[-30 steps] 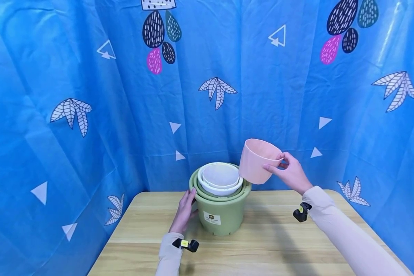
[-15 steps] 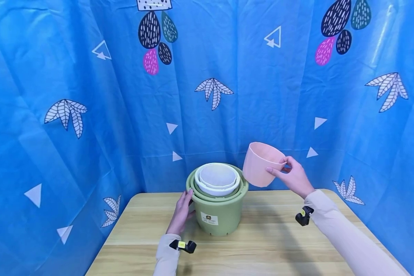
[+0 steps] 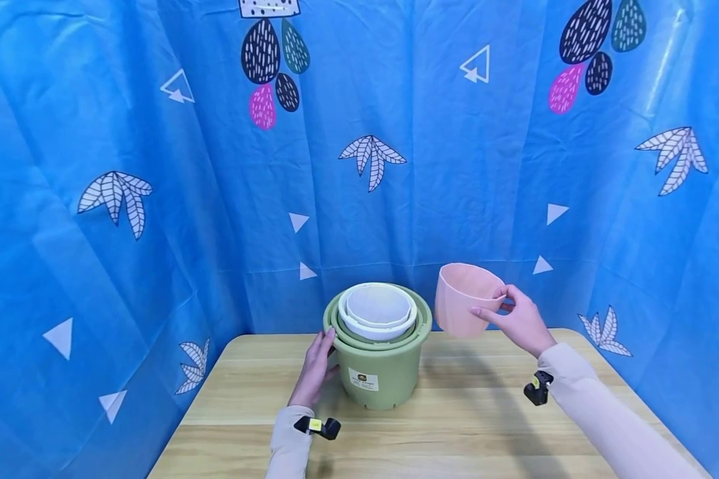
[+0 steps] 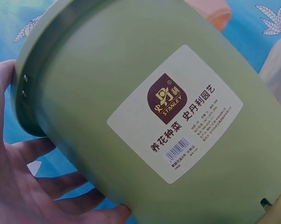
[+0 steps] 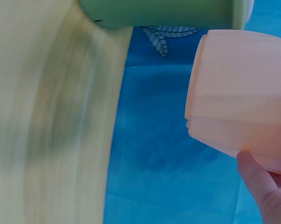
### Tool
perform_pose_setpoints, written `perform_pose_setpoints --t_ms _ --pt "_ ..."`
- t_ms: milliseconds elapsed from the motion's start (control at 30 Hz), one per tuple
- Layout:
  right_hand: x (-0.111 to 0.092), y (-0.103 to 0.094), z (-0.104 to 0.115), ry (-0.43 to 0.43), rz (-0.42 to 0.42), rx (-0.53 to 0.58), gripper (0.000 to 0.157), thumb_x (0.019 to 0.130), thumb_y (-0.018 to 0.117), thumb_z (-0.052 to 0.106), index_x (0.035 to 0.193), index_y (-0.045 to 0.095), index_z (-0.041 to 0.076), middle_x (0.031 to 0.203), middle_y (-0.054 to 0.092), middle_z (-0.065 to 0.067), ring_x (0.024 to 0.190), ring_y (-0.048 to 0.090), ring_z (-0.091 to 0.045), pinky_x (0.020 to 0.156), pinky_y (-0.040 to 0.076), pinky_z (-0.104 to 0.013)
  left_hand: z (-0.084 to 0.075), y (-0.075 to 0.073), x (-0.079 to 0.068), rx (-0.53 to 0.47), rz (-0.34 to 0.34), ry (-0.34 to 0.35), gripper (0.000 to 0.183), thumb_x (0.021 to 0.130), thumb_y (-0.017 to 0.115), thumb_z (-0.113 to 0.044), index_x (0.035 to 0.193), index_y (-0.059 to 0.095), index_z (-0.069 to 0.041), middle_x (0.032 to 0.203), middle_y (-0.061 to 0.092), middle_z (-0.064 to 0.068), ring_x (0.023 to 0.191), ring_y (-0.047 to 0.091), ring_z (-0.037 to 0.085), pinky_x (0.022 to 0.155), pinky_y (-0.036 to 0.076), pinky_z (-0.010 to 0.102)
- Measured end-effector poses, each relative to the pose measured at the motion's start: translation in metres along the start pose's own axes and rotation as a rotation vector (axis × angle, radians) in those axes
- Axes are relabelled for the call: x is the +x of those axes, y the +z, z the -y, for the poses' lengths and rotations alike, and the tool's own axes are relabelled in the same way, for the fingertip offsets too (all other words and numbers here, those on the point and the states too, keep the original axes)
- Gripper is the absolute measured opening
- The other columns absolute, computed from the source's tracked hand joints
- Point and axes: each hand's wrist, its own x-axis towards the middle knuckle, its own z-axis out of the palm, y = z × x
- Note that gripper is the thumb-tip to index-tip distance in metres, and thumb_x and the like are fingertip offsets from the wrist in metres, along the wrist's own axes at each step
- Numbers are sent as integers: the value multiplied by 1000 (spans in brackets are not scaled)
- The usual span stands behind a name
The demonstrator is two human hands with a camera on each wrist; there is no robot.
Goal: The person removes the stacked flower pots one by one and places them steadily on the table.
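A green flowerpot [image 3: 386,376] with a white label [image 4: 175,114] stands upright on the table. Nested inside it are another green pot and white pots [image 3: 379,307], their rims rising above its own. My left hand [image 3: 315,369] holds the green pot's left side, one finger at the rim and the others spread along the wall below it. To the right, my right hand [image 3: 520,320] pinches the rim of a pink flowerpot [image 3: 460,313], thumb outside and fingers inside. This pot is raised above the table, tilted, beside the green pot.
The wooden table [image 3: 455,432] lies under the pots, its back edge close to a blue patterned curtain [image 3: 371,219] that hangs behind and on both sides. Dark wrist cameras [image 3: 538,388] are strapped over the pale sleeves.
My right hand has carried the pink flowerpot to the right and down, away from the nested stack. My left hand stays on the green pot. The head view has shifted slightly.
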Motion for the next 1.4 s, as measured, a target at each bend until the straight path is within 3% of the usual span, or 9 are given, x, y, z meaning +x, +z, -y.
perform_pose_setpoints --t_ms 200,400,467,667,900,1200,1400 --pt "-3 2 -15 3 8 -30 61 89 75 58 116 49 10 125 60 -18 119 62 -41 80 57 -35 -1 0 1 0 2 -6 77 106 43 -61 166 21 -19 172 18 20 157 20 50 112 38 75" --pt "-8 6 -33 26 14 -35 63 88 75 60 116 48 10 128 59 -18 128 59 -46 92 60 -55 -2 0 2 5 8 -10 80 104 44 -63 166 20 -19 172 17 20 157 20 50 113 38 74" --pt "-10 7 -39 40 15 -38 64 87 76 61 116 47 11 130 60 -19 130 58 -47 93 60 -56 -2 0 1 5 10 -14 80 104 44 -63 166 20 -19 173 17 20 157 20 50 113 38 74" --pt "-12 13 -54 58 21 -37 66 86 77 61 115 47 10 130 61 -20 128 61 -46 83 59 -39 -1 0 0 -1 9 -13 80 105 44 -62 167 18 -18 172 17 21 157 19 51 113 37 75" --pt "-15 19 -67 33 19 -17 62 87 79 55 113 47 9 125 60 -18 125 63 -45 81 57 -34 0 0 1 -2 5 -7 80 105 43 -62 167 18 -18 172 17 22 156 20 51 112 37 75" --pt "-25 20 -77 104 29 -12 67 87 77 59 113 41 8 129 54 -19 133 53 -54 98 58 -59 2 -1 1 -2 9 -9 79 105 43 -62 167 17 -19 173 15 20 158 15 49 111 38 76" --pt "-28 23 -81 103 34 -17 65 88 77 58 110 42 8 134 51 -21 135 52 -57 100 57 -61 2 -2 2 5 9 -2 78 106 42 -60 167 18 -17 172 17 22 157 17 51 110 39 76"
